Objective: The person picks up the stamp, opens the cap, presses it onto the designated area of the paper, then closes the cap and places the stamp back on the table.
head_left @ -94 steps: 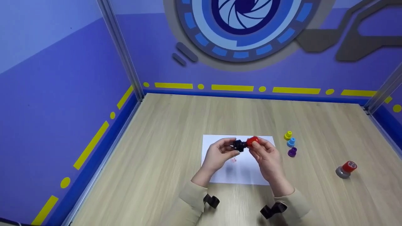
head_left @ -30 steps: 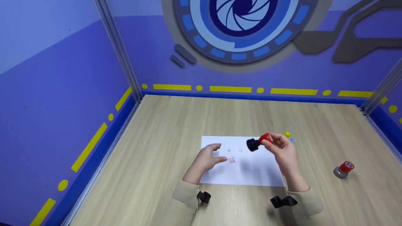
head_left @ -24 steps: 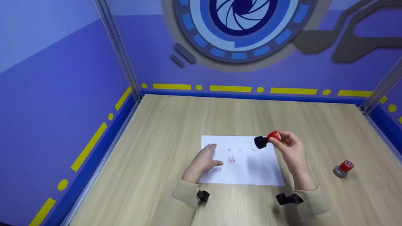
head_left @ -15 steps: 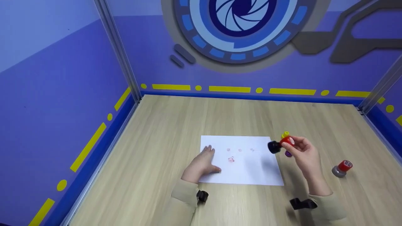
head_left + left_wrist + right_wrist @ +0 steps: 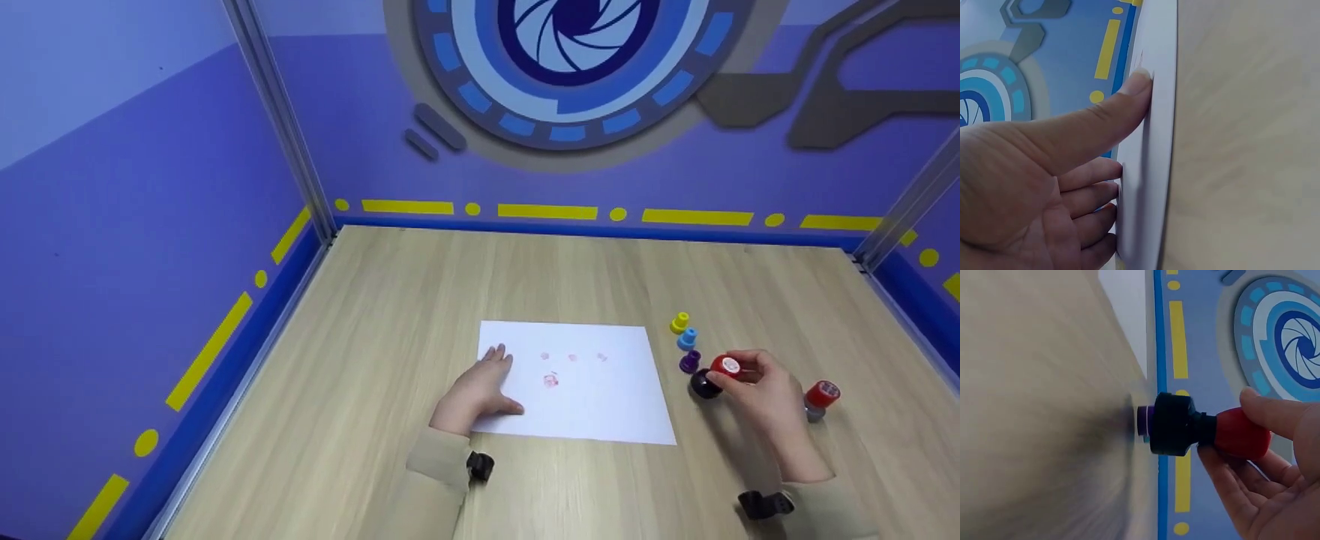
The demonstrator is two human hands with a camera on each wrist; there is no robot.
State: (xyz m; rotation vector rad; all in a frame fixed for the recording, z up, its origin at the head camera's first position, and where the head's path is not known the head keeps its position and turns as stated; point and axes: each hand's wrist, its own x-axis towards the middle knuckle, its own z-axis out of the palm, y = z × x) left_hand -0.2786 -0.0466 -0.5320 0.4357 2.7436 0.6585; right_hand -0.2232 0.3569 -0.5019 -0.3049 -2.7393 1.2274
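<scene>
My right hand (image 5: 769, 401) pinches the red knob of a hand stamp (image 5: 1238, 433) with a black base, thumb on one side and fingers on the other. In the right wrist view the black base faces the tabletop; I cannot tell whether it touches. My left hand (image 5: 474, 390) rests on the left part of a white sheet of paper (image 5: 600, 409), fingers and thumb spread. Several faint red prints (image 5: 551, 380) mark the sheet. Beside the stamp stand small purple (image 5: 690, 362), light blue (image 5: 687, 339) and yellow (image 5: 679, 323) stamps.
Behind my right hand stands a red and grey stamp (image 5: 823, 394), partly hidden by that hand. The wooden table (image 5: 390, 337) ends at blue-purple panels (image 5: 360, 112) at the back and sides.
From above the paper, my right hand has carried the red-knobbed stamp right and down, to beside the purple stamp. The left hand let go of its black base and came down on the paper.
</scene>
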